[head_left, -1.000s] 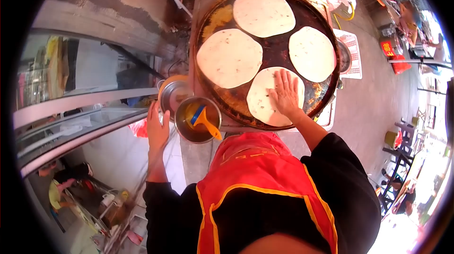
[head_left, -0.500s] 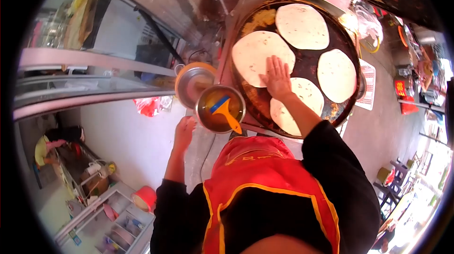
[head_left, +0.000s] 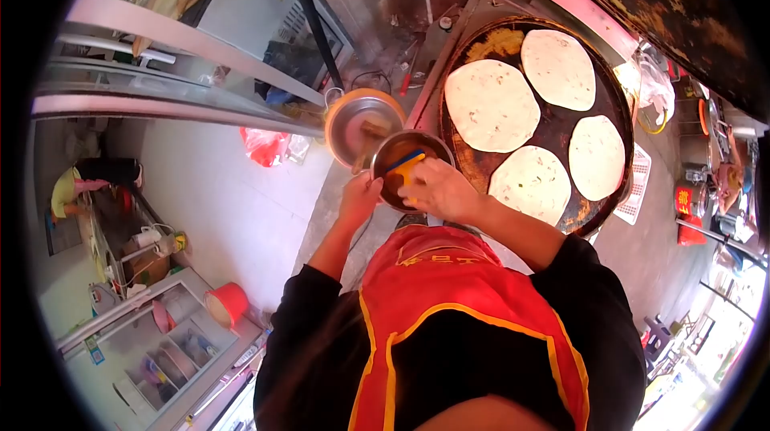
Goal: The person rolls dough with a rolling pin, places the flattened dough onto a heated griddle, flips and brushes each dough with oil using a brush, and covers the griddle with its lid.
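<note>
My right hand (head_left: 439, 189) is closed around the yellow handle of a brush (head_left: 407, 165) with a blue band, which sits in a metal bowl (head_left: 446, 152) of yellowish liquid. At the bowl's left rim, my left hand (head_left: 361, 197) grips the edge with its fingers. A wider metal basin (head_left: 350, 122) stands just behind the bowl. To the right, several flat white dough rounds (head_left: 492, 105) lie apart on a large round dark griddle (head_left: 553, 131); neither hand touches them.
A raised dark lid (head_left: 674, 10) hangs at the upper right. Glass panels with a pale frame (head_left: 192, 42) run along the left. A white basket (head_left: 636, 182) is beside the griddle. Another person (head_left: 68, 190) is at the far left, near a red bucket (head_left: 227, 303).
My right hand has left the dough and moved left to the brush. My left hand has come up to the bowl and taken its rim. The view has shifted, so the griddle appears further right.
</note>
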The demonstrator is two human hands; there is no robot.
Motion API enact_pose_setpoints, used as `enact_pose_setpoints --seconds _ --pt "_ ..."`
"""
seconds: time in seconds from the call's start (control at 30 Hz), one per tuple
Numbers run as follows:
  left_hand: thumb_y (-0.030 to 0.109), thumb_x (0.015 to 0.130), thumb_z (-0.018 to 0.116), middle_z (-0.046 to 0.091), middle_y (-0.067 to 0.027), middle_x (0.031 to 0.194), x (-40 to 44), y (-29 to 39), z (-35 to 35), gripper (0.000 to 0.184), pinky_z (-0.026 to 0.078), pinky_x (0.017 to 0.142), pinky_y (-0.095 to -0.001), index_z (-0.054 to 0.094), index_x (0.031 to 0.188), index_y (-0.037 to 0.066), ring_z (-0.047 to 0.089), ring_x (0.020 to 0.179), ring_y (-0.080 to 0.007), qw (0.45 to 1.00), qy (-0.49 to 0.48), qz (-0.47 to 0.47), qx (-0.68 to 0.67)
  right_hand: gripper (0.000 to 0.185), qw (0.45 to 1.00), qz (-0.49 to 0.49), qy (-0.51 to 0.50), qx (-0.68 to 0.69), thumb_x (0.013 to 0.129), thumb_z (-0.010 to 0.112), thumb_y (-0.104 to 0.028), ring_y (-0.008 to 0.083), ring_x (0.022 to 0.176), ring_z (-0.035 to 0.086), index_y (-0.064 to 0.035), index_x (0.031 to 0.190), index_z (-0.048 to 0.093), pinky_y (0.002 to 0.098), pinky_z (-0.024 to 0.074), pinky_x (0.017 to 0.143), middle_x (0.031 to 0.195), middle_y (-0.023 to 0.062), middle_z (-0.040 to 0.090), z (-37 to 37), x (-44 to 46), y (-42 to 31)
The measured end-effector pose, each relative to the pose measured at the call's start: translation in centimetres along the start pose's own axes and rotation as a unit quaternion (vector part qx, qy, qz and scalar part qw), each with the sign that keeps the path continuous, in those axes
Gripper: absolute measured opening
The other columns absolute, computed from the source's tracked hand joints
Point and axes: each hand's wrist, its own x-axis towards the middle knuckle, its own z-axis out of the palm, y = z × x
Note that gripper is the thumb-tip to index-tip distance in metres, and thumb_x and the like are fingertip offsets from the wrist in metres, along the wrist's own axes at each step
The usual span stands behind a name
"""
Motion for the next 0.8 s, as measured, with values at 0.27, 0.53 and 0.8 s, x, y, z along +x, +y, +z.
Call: enact_pose_setpoints --seconds 0.27,0.53,0.8 --pt "0.018 0.083 0.053 0.059 -0.0164 0.064 0.9 -1.2 0.4 0.023 0.049 0.055 -0.0369 0.056 0.074 -0.003 0.063 0.06 -0.029 0.987 0.07 0.06 0.134 0.022 0.997 0.065 -0.004 0.032 0.074 0.063 -0.007 0.0304 0.085 0.058 -0.0069 0.096 0.064 0.0375 0.0479 0.074 0.089 0.0116 0.057 1.7 2.8 3.0" --pt "0.014 0.084 0.052 0.057 -0.0157 0.059 -1.9 7.4 -1.1 0.022 0.045 0.051 -0.0342 0.055 0.073 -0.005 0.06 0.054 -0.0224 0.989 0.093 0.066 0.098 0.014 0.961 0.214 0.149 0.093 0.086 0.06 -0.013 0.0211 0.071 0.063 -0.0004 0.092 0.062 0.0279 0.0492 0.066 0.085 0.0105 0.064 -5.0 2.0 -1.1" --pt "0.013 0.081 0.053 0.057 -0.0191 0.063 0.7 10.1 -1.4 0.018 0.046 0.056 -0.0349 0.057 0.077 -0.005 0.062 0.06 -0.0281 0.975 0.116 0.108 0.156 0.019 0.899 0.277 0.282 0.191 0.088 0.059 -0.017 0.0157 0.063 0.062 0.0011 0.09 0.062 0.0278 0.0485 0.059 0.07 0.0086 0.063 -7.8 2.8 0.5"
